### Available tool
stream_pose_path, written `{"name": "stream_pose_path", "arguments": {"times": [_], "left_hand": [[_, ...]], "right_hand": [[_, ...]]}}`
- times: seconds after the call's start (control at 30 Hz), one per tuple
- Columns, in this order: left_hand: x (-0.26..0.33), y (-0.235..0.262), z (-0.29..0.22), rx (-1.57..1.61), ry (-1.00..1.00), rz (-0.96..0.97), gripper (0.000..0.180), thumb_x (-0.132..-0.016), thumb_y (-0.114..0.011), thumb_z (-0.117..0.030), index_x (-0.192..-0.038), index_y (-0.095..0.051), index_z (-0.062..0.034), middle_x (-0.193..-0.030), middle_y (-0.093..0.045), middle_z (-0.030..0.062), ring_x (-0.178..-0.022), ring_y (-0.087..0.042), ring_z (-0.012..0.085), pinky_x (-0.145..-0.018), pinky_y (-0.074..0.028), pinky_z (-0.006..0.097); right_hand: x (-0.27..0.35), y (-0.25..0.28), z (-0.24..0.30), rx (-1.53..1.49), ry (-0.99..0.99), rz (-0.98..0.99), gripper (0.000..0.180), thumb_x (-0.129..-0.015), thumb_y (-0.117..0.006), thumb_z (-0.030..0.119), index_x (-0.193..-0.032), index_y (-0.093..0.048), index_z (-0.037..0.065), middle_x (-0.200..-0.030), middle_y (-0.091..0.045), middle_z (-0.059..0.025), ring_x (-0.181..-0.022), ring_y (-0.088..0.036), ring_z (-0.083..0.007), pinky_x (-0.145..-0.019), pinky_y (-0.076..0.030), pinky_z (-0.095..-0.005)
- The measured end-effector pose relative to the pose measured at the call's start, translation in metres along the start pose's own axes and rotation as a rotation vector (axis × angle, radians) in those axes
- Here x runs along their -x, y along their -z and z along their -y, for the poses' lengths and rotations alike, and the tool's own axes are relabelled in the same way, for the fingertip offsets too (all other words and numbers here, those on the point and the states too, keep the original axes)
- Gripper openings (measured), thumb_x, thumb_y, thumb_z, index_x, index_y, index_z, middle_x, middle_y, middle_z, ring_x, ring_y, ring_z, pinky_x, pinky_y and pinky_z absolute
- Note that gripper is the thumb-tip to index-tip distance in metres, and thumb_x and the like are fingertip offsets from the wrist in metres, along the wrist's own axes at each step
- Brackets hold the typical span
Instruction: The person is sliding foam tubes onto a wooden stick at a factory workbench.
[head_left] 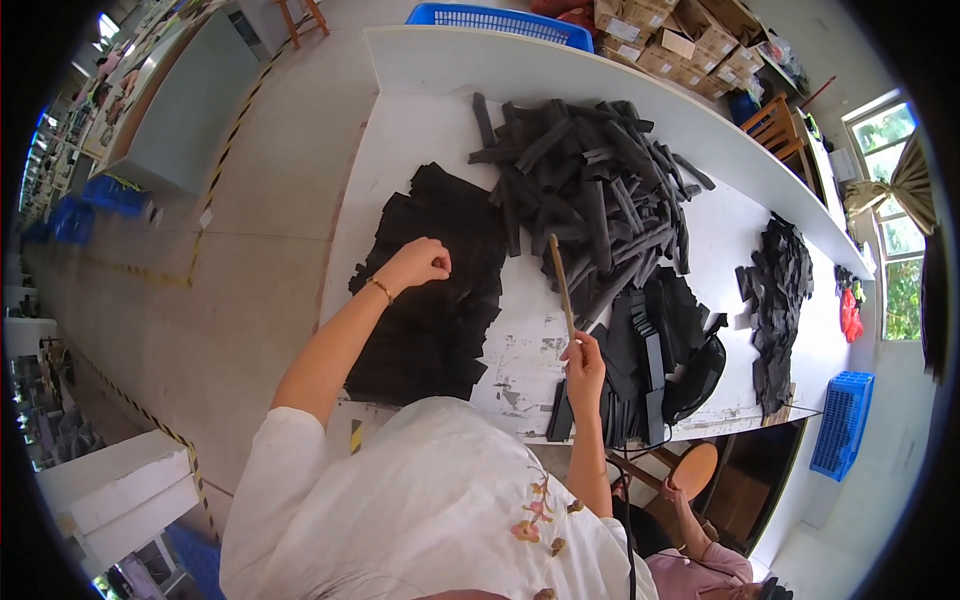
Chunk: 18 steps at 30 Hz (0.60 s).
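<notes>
While the person leaned over the long white surface (440,120), the head view showed both hands at work among black fabric pieces. The left hand (425,262) was curled into a loose fist on top of a flat spread of black cut sheets (430,300), fingertips pinched against the cloth as if gripping an edge of the top layer; whether it held a single piece could not be told. A thin bracelet (381,289) sat on that wrist. The right hand (584,362) was closed around the lower end of one slim wooden stick (561,283), held nearly upright with its tip pointing toward a big loose heap of black strips (590,190), probably so the stick could reach or poke into them without the arm stretching.

Just right of that hand lay a neater stack of black strips (650,350), fanned at the surface's near edge, within easy reach. A separate, smaller pile of black scraps (775,300) lay well apart at the right end. That made four groups of black pieces in all; the strips in each were too many and too tangled to count.

Two blue plastic crates showed: one (500,22) beyond the far edge, one (842,420) on the floor at right. Cardboard boxes (680,45) were stacked at the far corner. Another person's arm (695,520) appeared at the lower right, beside a round wooden stool (692,468).
</notes>
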<state>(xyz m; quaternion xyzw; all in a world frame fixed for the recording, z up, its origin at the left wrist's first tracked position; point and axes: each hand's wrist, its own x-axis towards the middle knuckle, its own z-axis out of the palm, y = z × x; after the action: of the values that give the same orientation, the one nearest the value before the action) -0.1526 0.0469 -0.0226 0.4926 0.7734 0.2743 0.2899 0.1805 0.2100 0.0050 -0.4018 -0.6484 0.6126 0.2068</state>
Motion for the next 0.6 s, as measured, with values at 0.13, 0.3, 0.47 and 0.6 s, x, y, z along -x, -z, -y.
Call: {"name": "stream_pose_path", "arguments": {"times": [0.13, 0.3, 0.47, 0.6], "left_hand": [[0.003, 0.003, -0.001, -0.011, -0.043, -0.042, 0.009, -0.074, -0.070, -0.013, -0.079, -0.066, -0.0066, -0.082, -0.058, 0.0072, -0.085, -0.056, 0.0246, -0.077, -0.046, 0.035], [0.013, 0.013, -0.012, -0.003, -0.151, -0.111, 0.009, -0.076, -0.068, -0.014, -0.081, -0.067, -0.0074, -0.082, -0.057, 0.0073, -0.086, -0.055, 0.0255, -0.078, -0.045, 0.035], [0.022, 0.017, -0.030, -0.005, -0.180, -0.133, 0.008, -0.077, -0.068, -0.014, -0.082, -0.068, -0.0076, -0.083, -0.057, 0.0065, -0.088, -0.055, 0.0249, -0.080, -0.045, 0.035], [0.027, 0.014, -0.050, -0.012, -0.190, -0.158, 0.009, -0.075, -0.069, -0.015, -0.081, -0.069, -0.0082, -0.085, -0.057, 0.0049, -0.091, -0.053, 0.0246, -0.081, -0.045, 0.035]], "right_hand": [[0.018, -0.005, 0.010, 0.231, 0.037, 0.106, 0.018, -0.093, -0.054, 0.010, -0.108, -0.059, 0.002, -0.068, -0.057, 0.0004, -0.060, -0.046, -0.0046, -0.054, -0.036, -0.0206], [0.031, -0.008, 0.028, 0.352, 0.052, 0.294, 0.019, -0.091, -0.055, 0.007, -0.107, -0.063, 0.003, -0.066, -0.062, -0.0029, -0.061, -0.050, -0.0052, -0.056, -0.040, -0.0217], [0.034, -0.011, 0.041, 0.427, 0.075, 0.349, 0.019, -0.090, -0.055, 0.006, -0.107, -0.063, 0.002, -0.066, -0.063, -0.0054, -0.061, -0.053, -0.0073, -0.057, -0.042, -0.0231], [0.032, -0.017, 0.041, 0.450, 0.069, 0.372, 0.021, -0.090, -0.055, 0.007, -0.109, -0.062, 0.003, -0.067, -0.064, -0.0084, -0.060, -0.055, -0.0094, -0.057, -0.043, -0.0245]]}}
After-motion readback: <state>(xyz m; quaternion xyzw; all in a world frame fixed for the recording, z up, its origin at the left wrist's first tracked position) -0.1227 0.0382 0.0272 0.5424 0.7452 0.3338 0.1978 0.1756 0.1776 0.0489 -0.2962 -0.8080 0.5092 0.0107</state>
